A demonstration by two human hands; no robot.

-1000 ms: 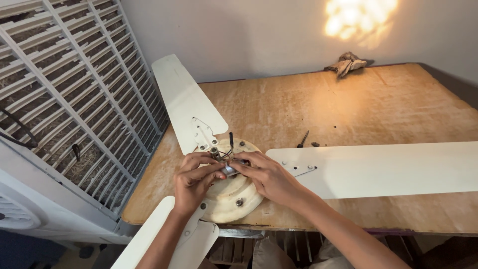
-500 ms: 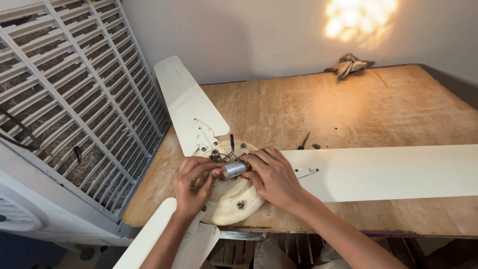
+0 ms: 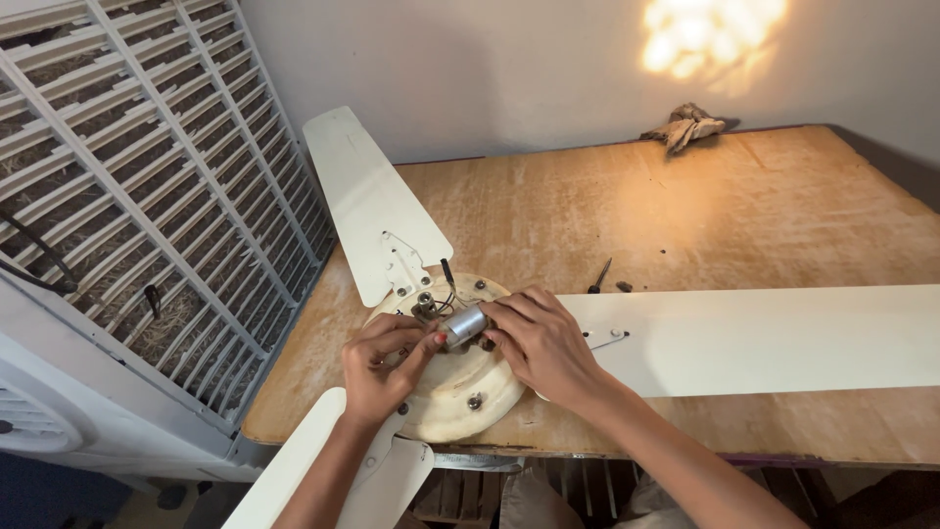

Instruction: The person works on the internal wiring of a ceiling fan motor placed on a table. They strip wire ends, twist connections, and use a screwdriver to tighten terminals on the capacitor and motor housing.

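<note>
we pinch the small silver cylinder (image 3: 464, 324) between both hands, left hand (image 3: 377, 364) and right hand (image 3: 540, 342) fingers clamped on its ends, over the fan hub (image 3: 452, 387) on the tabletop (image 3: 685, 216). it looks light, stiff, smooth; we'd grip its ends.

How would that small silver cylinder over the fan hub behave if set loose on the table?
The silver cylinder looks smooth and round, so it would probably roll on the wooden table. It seems light: the left hand and right hand pinch it by fingertips alone. Thin wires beside it may tether it.
</note>
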